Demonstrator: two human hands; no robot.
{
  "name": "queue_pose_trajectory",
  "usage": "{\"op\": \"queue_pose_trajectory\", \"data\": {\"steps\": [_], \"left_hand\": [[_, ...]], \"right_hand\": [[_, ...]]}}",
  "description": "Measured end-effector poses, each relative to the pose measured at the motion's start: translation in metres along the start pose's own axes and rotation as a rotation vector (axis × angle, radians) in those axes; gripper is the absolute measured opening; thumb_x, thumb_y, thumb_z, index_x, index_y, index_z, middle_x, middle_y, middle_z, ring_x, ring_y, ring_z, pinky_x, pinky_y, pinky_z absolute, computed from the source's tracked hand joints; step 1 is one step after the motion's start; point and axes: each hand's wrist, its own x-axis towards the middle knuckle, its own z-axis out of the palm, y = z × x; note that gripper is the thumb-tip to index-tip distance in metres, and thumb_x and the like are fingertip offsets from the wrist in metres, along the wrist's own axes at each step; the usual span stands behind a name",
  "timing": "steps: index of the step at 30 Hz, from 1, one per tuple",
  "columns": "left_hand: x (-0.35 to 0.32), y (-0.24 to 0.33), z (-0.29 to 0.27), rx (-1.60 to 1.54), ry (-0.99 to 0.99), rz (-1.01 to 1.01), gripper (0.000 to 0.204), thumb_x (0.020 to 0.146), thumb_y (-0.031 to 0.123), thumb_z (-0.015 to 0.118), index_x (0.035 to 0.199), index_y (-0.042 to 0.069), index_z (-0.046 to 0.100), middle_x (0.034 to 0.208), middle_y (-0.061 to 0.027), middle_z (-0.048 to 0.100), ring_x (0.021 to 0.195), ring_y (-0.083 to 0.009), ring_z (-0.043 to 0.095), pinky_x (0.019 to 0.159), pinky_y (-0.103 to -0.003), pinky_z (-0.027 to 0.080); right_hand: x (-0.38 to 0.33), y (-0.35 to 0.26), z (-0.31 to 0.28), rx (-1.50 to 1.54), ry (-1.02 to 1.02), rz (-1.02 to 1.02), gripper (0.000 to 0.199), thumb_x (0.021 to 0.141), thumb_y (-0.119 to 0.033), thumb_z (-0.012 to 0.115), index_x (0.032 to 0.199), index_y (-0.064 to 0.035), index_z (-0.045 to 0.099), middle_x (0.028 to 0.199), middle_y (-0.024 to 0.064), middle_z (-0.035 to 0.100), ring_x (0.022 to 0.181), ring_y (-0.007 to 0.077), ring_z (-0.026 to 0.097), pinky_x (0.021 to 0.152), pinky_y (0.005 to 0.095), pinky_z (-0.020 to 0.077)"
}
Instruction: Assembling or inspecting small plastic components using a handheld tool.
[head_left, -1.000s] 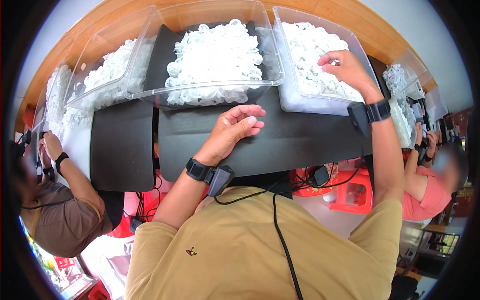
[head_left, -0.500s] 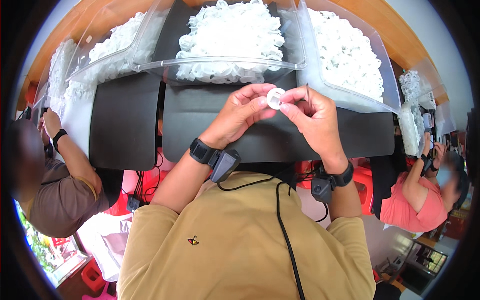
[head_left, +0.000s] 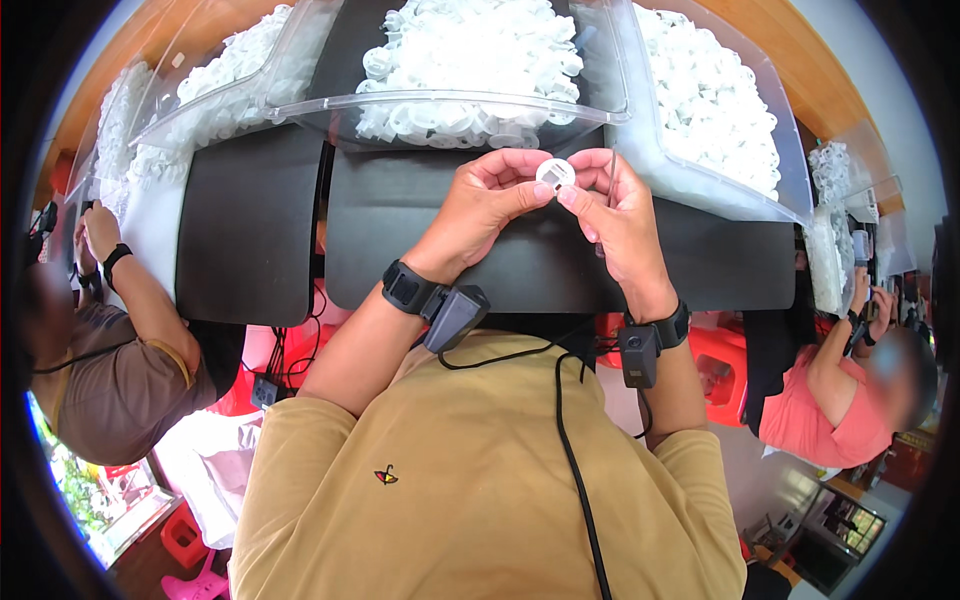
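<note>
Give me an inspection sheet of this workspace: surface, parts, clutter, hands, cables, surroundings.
Surface: dark table, smooth, below the raised hands.
Parts: round white part held up; white pieces heaped in the middle clear bin and the right clear bin.
Clutter: red stool near the table's front edge.
Hands: left hand and right hand both grip the part; the right also holds a thin dark rod.
Cables: black cable down the shirt front.
Surroundings: one co-worker at left, another at right.
</note>
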Motion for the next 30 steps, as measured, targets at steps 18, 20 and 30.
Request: {"op": "queue_pose_trajectory", "data": {"steps": [18, 20, 30], "left_hand": [[0.005, -0.003, 0.003, 0.122, 0.112, 0.115, 0.031, 0.081, 0.001, 0.070, 0.111, -0.001, 0.061, 0.102, -0.0064, 0.065, 0.093, -0.0107, 0.060, 0.083, -0.024, 0.049], [0.006, -0.005, 0.002, 0.143, 0.118, 0.131, 0.032, 0.081, 0.001, 0.069, 0.112, -0.002, 0.061, 0.102, -0.0061, 0.065, 0.093, -0.0102, 0.060, 0.083, -0.024, 0.049], [0.006, -0.006, 0.000, 0.152, 0.089, 0.108, 0.034, 0.084, 0.004, 0.068, 0.116, 0.000, 0.058, 0.107, -0.0076, 0.064, 0.096, -0.0118, 0.061, 0.083, -0.024, 0.051]], "right_hand": [[-0.015, 0.001, -0.007, -0.592, 0.070, -0.212, 0.022, 0.093, -0.010, 0.050, 0.112, -0.0029, 0.058, 0.071, 0.0098, 0.061, 0.061, 0.0190, 0.059, 0.060, 0.0308, 0.0475], [-0.018, 0.005, -0.003, -0.613, 0.082, -0.232, 0.021, 0.092, -0.007, 0.051, 0.109, -0.0026, 0.060, 0.067, 0.0084, 0.061, 0.058, 0.0169, 0.058, 0.058, 0.0298, 0.0469], [-0.021, 0.011, -0.003, -0.613, 0.091, -0.215, 0.021, 0.089, -0.005, 0.054, 0.108, -0.0024, 0.062, 0.069, 0.0110, 0.064, 0.061, 0.0189, 0.062, 0.061, 0.0285, 0.0482]]}}
